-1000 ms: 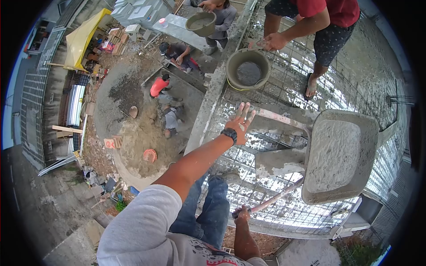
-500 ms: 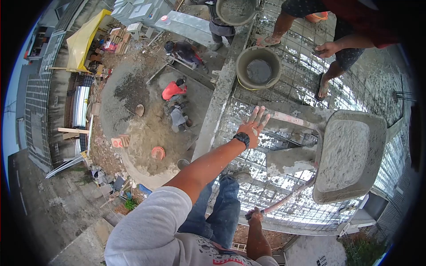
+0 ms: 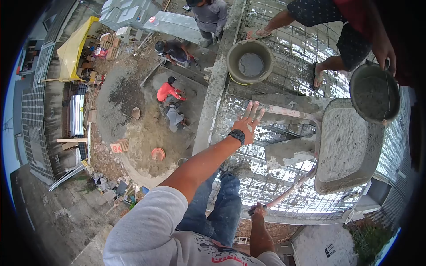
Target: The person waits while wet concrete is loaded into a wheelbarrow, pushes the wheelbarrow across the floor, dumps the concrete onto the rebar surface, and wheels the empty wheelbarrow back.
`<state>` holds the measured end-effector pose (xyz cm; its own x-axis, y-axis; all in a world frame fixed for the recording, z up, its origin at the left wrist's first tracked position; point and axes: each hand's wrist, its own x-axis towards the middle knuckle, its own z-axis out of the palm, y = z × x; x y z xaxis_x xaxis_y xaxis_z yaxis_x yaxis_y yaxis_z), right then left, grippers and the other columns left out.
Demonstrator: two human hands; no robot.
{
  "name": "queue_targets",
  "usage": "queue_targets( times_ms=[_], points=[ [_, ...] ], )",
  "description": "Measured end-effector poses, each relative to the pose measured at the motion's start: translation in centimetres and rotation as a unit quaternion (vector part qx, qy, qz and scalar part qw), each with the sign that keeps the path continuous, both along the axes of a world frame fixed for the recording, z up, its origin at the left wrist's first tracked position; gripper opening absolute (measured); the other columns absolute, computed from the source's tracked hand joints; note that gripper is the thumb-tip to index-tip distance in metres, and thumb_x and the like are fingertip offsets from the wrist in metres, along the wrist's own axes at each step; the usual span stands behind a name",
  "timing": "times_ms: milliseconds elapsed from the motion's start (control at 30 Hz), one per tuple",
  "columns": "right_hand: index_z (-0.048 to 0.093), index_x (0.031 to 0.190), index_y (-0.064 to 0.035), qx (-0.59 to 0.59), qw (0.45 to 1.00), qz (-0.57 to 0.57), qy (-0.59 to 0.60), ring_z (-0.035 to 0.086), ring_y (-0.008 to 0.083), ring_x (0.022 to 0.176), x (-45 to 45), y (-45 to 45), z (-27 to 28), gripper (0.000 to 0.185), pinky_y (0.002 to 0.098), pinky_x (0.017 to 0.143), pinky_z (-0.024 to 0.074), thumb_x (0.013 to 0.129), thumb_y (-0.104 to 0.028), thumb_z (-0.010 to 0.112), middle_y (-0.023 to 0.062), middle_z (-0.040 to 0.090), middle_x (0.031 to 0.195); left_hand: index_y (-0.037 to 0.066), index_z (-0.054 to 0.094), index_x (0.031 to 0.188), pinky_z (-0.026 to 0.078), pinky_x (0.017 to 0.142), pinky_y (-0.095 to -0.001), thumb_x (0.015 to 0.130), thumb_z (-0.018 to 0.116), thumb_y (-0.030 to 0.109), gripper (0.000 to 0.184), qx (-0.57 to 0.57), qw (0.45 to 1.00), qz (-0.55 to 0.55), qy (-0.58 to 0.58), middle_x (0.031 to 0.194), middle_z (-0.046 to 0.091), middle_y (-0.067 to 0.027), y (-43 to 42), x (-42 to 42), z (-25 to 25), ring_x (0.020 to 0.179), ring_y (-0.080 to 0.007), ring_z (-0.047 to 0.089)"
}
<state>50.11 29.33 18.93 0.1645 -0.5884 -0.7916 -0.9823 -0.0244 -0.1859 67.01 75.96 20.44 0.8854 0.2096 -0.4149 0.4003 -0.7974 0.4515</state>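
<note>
My left hand (image 3: 249, 122), with a black watch at its wrist, rests at the end of the wheelbarrow's upper handle (image 3: 288, 112) with fingers spread. Lower down, my right hand (image 3: 257, 210) is wrapped round the other handle's grip (image 3: 284, 195). The wheelbarrow (image 3: 344, 146) holds wet grey concrete. Over its upper right rim, a co-worker's hand (image 3: 384, 55) holds a dark bucket (image 3: 375, 93) with grey residue inside. Another bucket (image 3: 250, 62) with grey liquid stands above my left hand, near the concrete beam.
Steel rebar mesh (image 3: 284, 57) spreads under the wheelbarrow. A raised concrete beam (image 3: 217, 84) runs beside me, with a drop beyond it. Below are several workers, a sand pile (image 3: 146, 137), an orange bucket (image 3: 158, 154) and a yellow tarp (image 3: 75, 51).
The co-worker in red has moved right and now holds a bucket by the wheelbarrow. The bucket that the worker beyond the beam held up is gone from that spot. My hands stay on the handles.
</note>
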Motion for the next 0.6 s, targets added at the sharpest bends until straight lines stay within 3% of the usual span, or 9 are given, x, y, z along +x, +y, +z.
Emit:
queue_targets(
  times_ms=[133, 167, 300, 367, 433, 533, 600],
  points=[
    [0.055, 0.077, -0.0026, -0.012, 0.999, -0.012, -0.038, 0.055, 0.0198, 0.049, 0.4, 1.2, 1.4, 0.015, 0.0319, 0.045, 0.0455, 0.079, -0.009, 0.068, 0.0085, 0.056, 0.062, 0.019, 0.0, 0.151, 0.025, 0.108, -0.0576, 0.074, 0.067, 0.023, 0.102, -0.042, 0.999, -0.01, 0.028, 0.155, -0.012, -0.017, 0.1, 1.1, 1.8, 0.143, -0.0374, -0.006],
    [0.056, 0.076, -0.002, -0.012, 0.999, 0.001, -0.043, 0.055, 0.0187, 0.049, 0.3, 0.9, 1.3, 0.016, 0.0315, 0.045, 0.0456, 0.079, -0.01, 0.069, 0.008, 0.056, 0.062, 0.019, 0.001, 0.151, 0.027, 0.107, -0.0589, 0.074, 0.068, 0.025, 0.103, 0.0, 1.0, -0.012, -0.014, 0.155, -0.011, -0.0178, -0.4, 0.7, -0.1, 0.143, -0.0392, -0.005],
    [0.058, 0.073, -0.0011, 0.054, 0.987, 0.034, -0.148, 0.054, 0.0154, 0.049, -2.3, -2.2, -0.8, 0.018, 0.0297, 0.046, 0.0452, 0.078, -0.013, 0.071, 0.005, 0.055, 0.06, 0.019, 0.0, 0.151, 0.027, 0.105, -0.0609, 0.073, 0.069, 0.03, 0.104, -0.02, 1.0, -0.011, -0.015, 0.155, -0.008, -0.0182, -0.4, 1.0, 0.8, 0.143, -0.0401, -0.005],
    [0.058, 0.074, -0.0017, 0.027, 0.992, 0.019, -0.118, 0.053, 0.0145, 0.049, -2.4, -1.9, -1.2, 0.019, 0.029, 0.046, 0.0449, 0.077, -0.013, 0.073, 0.0039, 0.054, 0.06, 0.018, 0.001, 0.151, 0.028, 0.105, -0.0613, 0.073, 0.07, 0.033, 0.105, -0.021, 1.0, -0.014, -0.015, 0.155, -0.007, -0.0189, -0.5, 1.0, 0.9, 0.143, -0.04, -0.004],
    [0.057, 0.073, -0.0021, 0.001, 0.995, 0.002, -0.104, 0.053, 0.0152, 0.047, -1.8, -1.4, -1.1, 0.02, 0.0299, 0.045, 0.0442, 0.078, -0.014, 0.072, 0.0045, 0.054, 0.059, 0.017, 0.002, 0.151, 0.028, 0.105, -0.0598, 0.071, 0.071, 0.036, 0.107, 0.006, 0.999, -0.025, 0.03, 0.155, -0.007, -0.0202, -0.7, 1.7, 1.4, 0.142, -0.0413, -0.004],
    [0.052, 0.07, -0.0024, -0.019, 0.997, 0.003, -0.075, 0.052, 0.0188, 0.044, -1.2, -0.6, -0.4, 0.022, 0.0337, 0.041, 0.0425, 0.082, -0.014, 0.067, 0.0078, 0.054, 0.056, 0.013, 0.004, 0.151, 0.025, 0.109, -0.0545, 0.07, 0.072, 0.037, 0.109, 0.03, 0.998, -0.032, -0.045, 0.154, -0.006, -0.0221, -0.9, 1.3, 0.4, 0.142, -0.0428, -0.003],
    [0.052, 0.07, -0.002, -0.019, 0.997, -0.011, -0.078, 0.053, 0.0185, 0.045, -1.4, -1.0, -1.0, 0.023, 0.0327, 0.041, 0.0423, 0.081, -0.014, 0.068, 0.0078, 0.054, 0.057, 0.01, 0.006, 0.151, 0.018, 0.114, -0.0469, 0.07, 0.072, 0.04, 0.109, 0.022, 0.999, -0.038, -0.002, 0.154, -0.003, -0.0245, -0.8, 1.8, 1.7, 0.141, -0.0439, -0.004]
  ],
)
